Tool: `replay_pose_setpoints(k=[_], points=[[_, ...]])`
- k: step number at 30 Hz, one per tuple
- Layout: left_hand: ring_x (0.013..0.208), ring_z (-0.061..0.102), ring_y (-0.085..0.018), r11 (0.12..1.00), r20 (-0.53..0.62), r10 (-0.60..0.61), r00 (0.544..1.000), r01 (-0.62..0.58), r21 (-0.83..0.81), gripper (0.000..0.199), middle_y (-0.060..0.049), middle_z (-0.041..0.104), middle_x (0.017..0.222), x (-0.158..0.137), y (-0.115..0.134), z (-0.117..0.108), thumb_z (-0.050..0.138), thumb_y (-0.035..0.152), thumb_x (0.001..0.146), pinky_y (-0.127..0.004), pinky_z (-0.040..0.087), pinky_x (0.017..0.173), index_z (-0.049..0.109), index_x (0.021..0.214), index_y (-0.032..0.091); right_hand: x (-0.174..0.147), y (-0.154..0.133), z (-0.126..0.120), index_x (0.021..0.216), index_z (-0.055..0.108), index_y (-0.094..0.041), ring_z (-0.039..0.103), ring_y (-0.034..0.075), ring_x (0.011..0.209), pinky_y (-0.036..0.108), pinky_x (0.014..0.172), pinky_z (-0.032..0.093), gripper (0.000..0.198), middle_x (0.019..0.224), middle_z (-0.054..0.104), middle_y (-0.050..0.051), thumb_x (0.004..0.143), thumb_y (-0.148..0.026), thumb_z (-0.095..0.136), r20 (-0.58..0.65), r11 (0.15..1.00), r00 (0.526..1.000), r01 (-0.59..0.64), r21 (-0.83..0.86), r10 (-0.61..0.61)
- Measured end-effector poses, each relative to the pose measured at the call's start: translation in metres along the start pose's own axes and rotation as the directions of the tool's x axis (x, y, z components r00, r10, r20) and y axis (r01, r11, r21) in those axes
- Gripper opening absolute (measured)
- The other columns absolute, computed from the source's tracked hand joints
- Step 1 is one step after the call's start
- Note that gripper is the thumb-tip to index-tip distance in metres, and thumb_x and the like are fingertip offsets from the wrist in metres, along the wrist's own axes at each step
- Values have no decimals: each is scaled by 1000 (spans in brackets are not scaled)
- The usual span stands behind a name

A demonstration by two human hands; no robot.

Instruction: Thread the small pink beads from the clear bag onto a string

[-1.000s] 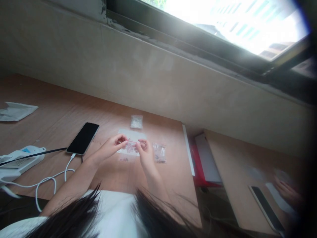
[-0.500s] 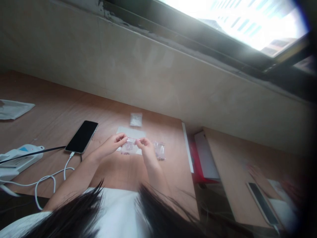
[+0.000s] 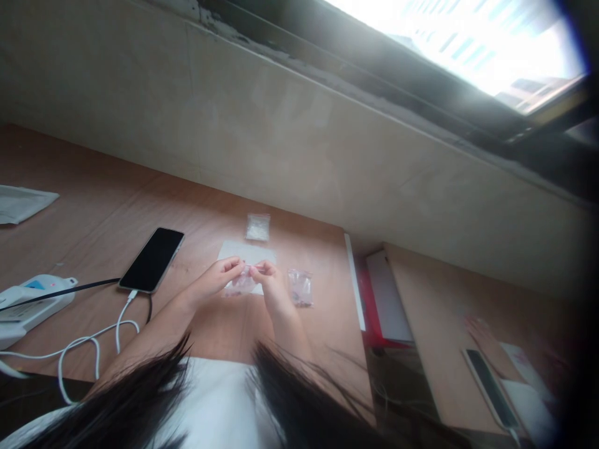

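The left hand and right hand each have a tight thumb-and-finger grip on the upper edge of a small clear bag, over a white sheet between the near and far edges of the bench. A pale packet lies towards the far edge; another pouch, towards the right edge, sits just beside the right hand.

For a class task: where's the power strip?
In the head view, the power strip is at the left edge; a phone lies between it and the left hand.
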State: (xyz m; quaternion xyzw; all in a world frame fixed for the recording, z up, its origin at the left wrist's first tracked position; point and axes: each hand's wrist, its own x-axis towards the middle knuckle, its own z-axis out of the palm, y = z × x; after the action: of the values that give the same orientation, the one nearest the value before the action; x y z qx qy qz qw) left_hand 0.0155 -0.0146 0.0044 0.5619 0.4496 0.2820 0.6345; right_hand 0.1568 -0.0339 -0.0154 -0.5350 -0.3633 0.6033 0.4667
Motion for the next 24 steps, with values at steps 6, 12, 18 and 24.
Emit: replay_pose_setpoints(k=[6, 12, 18, 24], points=[[63, 44, -11, 999, -16, -42, 999, 41, -23, 24, 1, 46, 66, 7, -11, -9, 48, 37, 74, -20, 34, 56, 48, 68, 14, 1, 7, -5, 73, 54, -14, 48, 11, 61, 23, 58, 36, 21, 69, 53, 2, 68, -34, 57, 45, 997, 999, -33, 66, 30], [62, 45, -11, 995, 64, -37, 997, 43, -87, 26, 0, 48, 67, 8, -20, -10, 47, 39, 75, -21, 35, 56, 50, 72, 13, 3, 13, -4, 62, 50, -13, 47, 11, 58, 23, 57, 36, 23, 61, 51, 1, 65, -34, 59, -61, 999, 998, -5, -34, 3], [57, 43, -8, 996, 67, -23, 997, 29, -81, 26, 2, 44, 63, 10, -23, -9, 50, 38, 74, -18, 32, 53, 47, 69, 12, 2, 16, 3, 66, 51, -13, 48, 12, 61, 24, 61, 37, 24, 65, 53, 2, 68, -36, 57, -6, 1000, 1000, 17, 8, -17], [63, 46, -10, 996, 59, 11, 998, -6, -85, 26, 1, 49, 69, 10, -22, -9, 47, 39, 76, -20, 35, 58, 50, 75, 13, 4, 14, 1, 71, 51, -13, 53, 14, 65, 26, 65, 39, 22, 68, 56, 3, 67, -33, 59, 18, 1000, 1000, -1, 21, 1]])
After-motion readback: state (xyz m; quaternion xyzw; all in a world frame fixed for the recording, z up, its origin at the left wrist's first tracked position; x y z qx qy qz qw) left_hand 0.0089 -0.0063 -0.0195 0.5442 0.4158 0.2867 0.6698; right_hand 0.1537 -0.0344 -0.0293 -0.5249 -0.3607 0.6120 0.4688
